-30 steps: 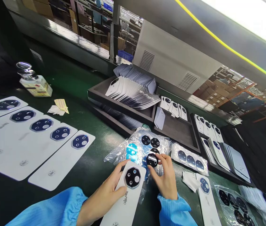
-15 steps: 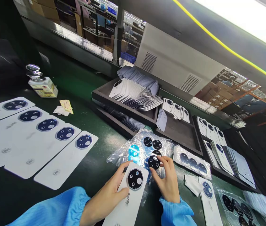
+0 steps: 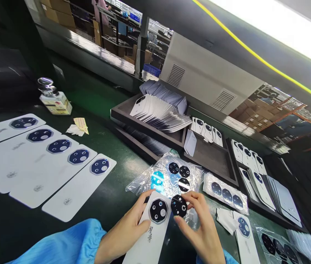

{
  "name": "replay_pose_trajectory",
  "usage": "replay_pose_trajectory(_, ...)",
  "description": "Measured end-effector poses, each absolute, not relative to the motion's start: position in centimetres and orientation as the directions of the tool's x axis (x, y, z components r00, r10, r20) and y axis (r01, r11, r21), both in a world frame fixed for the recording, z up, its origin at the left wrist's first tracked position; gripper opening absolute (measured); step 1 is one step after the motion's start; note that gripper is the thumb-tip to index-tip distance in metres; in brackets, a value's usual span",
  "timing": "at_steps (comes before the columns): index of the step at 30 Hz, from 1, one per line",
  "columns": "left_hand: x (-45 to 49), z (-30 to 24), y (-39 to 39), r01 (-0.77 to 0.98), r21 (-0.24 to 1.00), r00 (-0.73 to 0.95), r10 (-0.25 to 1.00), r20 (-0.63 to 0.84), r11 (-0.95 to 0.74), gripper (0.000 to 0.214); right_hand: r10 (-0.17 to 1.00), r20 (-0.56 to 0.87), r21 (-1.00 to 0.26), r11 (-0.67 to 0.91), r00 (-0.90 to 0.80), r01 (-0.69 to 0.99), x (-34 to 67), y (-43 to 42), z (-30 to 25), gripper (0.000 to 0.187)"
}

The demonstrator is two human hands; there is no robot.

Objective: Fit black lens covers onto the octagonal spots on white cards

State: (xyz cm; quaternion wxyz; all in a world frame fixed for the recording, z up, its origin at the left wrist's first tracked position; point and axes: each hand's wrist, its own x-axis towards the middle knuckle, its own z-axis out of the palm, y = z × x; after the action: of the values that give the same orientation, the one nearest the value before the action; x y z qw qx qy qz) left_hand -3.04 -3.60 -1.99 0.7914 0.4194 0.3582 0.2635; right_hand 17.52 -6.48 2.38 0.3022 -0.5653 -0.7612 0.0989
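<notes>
White panel (image 3: 149,242) pinched in left hand (image 3: 127,229), black disc (image 3: 178,206) pinched in right hand (image 3: 202,225), tray (image 3: 124,116) (fanned panels (image 3: 159,112) inside)

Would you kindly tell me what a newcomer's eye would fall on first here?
Probably the lower centre, where the left hand holds a white panel and the right hand a black disc beside it. Then, likely, the row of white panels at left and the yellow strip slanting across the upper right.

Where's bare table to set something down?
Dark-green tabletop is bare between the silver-capped white bottle and stacked black trays, and between the white rectangular panels and clear plastic bag. Right of the bag is crowded.
</notes>
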Motion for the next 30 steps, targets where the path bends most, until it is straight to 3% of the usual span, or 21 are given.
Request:
replay_pose_trajectory(10, -2.9, -2.2, -3.7, -0.137, 0.858, 0.622, 0.717, -0.314, 0.494, 0.071, 0.893, 0.363, -0.437, 0.417, -0.268, 0.797, 14.8, -6.8, -0.3, 0.048)
replay_pose_trajectory(21, -3.0, -1.8, -3.7, -0.114, 0.863, 0.632, 0.706, -0.320, 0.493, 0.072, 0.906, 0.318, -0.455, 0.404, -0.279, 0.793, 14.4, -6.7, -0.1, 0.050)
replay_pose_trajectory(30, -2.8, -3.1, -4.0, -0.221, 0.831, 0.618, 0.733, -0.285, 0.510, 0.069, 0.904, 0.326, -0.434, 0.403, -0.277, 0.806, 14.3, -6.7, -0.1, 0.051)
